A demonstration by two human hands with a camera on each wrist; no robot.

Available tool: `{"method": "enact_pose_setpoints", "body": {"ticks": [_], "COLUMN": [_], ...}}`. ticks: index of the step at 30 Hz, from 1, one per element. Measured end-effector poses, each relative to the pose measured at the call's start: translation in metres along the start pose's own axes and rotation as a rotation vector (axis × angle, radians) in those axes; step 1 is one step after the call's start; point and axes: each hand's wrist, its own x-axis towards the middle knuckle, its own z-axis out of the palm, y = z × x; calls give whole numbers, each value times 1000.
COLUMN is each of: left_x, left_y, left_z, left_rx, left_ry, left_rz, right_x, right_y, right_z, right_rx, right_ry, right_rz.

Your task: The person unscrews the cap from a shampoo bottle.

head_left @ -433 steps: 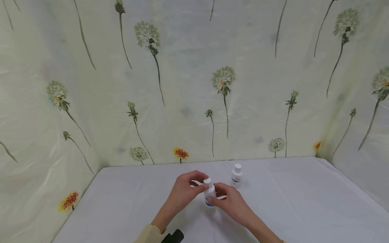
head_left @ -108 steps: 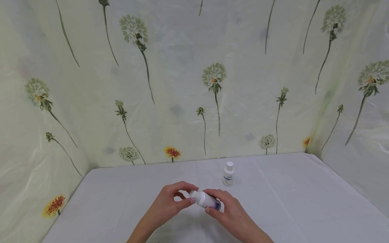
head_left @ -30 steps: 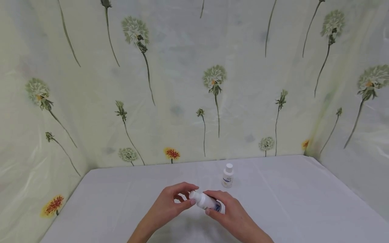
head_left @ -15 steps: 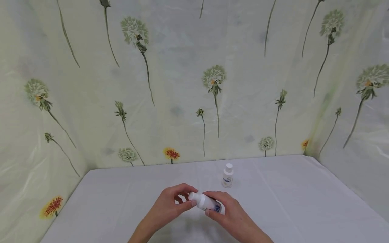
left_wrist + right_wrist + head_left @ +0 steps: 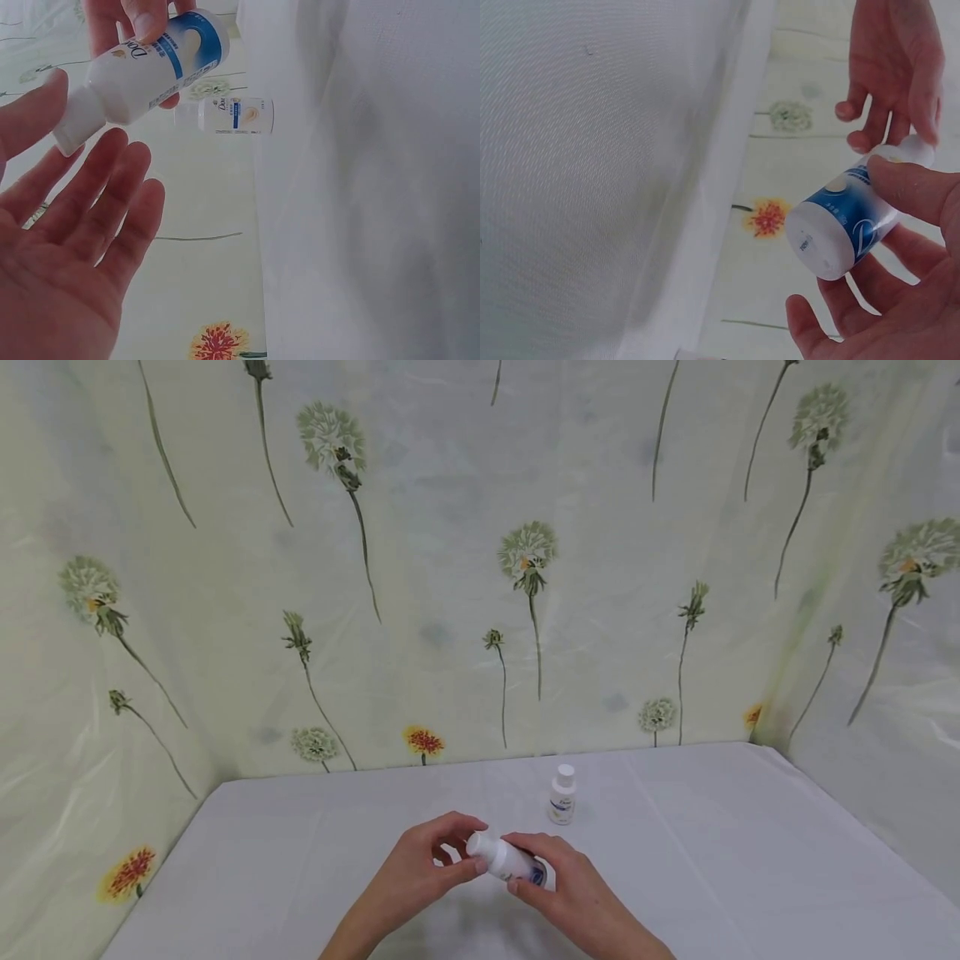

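Observation:
A small white bottle (image 5: pixel 513 862) with a blue label is held off the table, tilted so its cap points left. My right hand (image 5: pixel 570 881) grips the bottle's body between thumb and fingers; its flat base shows in the right wrist view. At the other end, my left hand (image 5: pixel 420 868) pinches the white cap (image 5: pixel 79 121) between thumb and index finger. The other left fingers are extended below the cap in the left wrist view. The cap sits on the bottle. A similar white bottle (image 5: pixel 562 797) stands upright farther back, touched by neither hand.
A white cloth covers the table (image 5: pixel 675 860). Behind and at the sides hangs a pale curtain (image 5: pixel 450 568) printed with dandelions and orange flowers. The standing bottle is just beyond the right hand.
The held bottle, more upright at first, has tipped with its cap to the left. Over the last second only the left thumb shifts slightly on the cap. The other bottle stays put.

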Motion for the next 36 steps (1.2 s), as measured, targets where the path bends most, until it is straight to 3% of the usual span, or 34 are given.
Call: {"method": "enact_pose_setpoints", "body": {"ticks": [13,26,36], "left_x": [0,-1,0], "left_y": [2,1,2], "left_z": [-4,-3,0], "left_rx": [-43,-27,-38], "left_ry": [-12,-23,41], "left_rz": [102,53,16], "right_x": [0,-2,-3], "right_y": [0,1,1], "right_z": [-2,-1,-1], "right_rx": [-7,-8,-19], "right_ry": [18,26,44], "right_rz": [-30,-39,-68]}}
